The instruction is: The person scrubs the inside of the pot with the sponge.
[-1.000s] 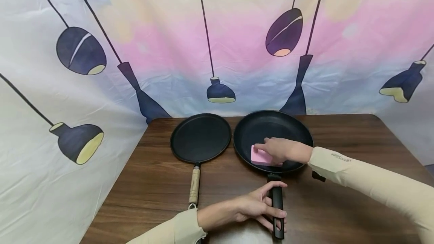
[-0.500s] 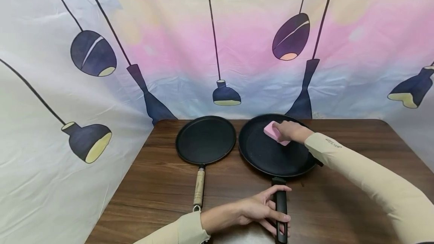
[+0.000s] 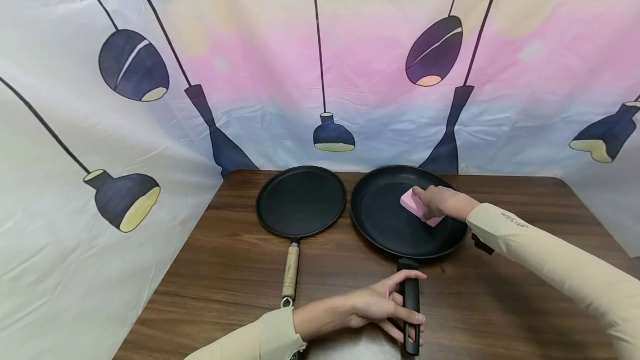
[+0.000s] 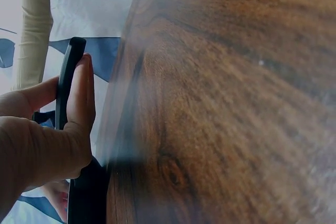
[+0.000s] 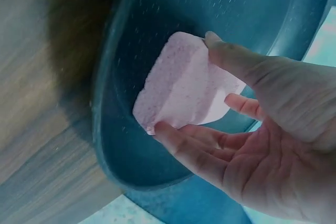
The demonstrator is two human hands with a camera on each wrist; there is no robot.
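Observation:
A black frying pan [image 3: 385, 226] rests on the wooden table in the head view. My left hand [image 3: 377, 305] grips its black handle [image 3: 411, 299], thumb and fingers on either side; the left wrist view shows the handle [image 4: 67, 82] between them. Inside the pan, my right hand [image 3: 442, 203] pinches a pink sponge [image 3: 414, 204] against the right part of the base. In the right wrist view, the thumb and fingers hold the edges of the sponge [image 5: 178, 82], and small pale specks or droplets dot the pan [image 5: 121, 145].
Left of the frying pan lies a flat black griddle pan [image 3: 301, 201] with a wooden handle [image 3: 290, 271]. Both stand near the far edge of the wooden table [image 3: 225, 271]. A cloth backdrop [image 3: 280, 71] printed with lamps hangs behind.
The right hand has carried the sponge from the pan's near left up toward its far side, then slightly down and right. The left hand keeps its hold on the handle.

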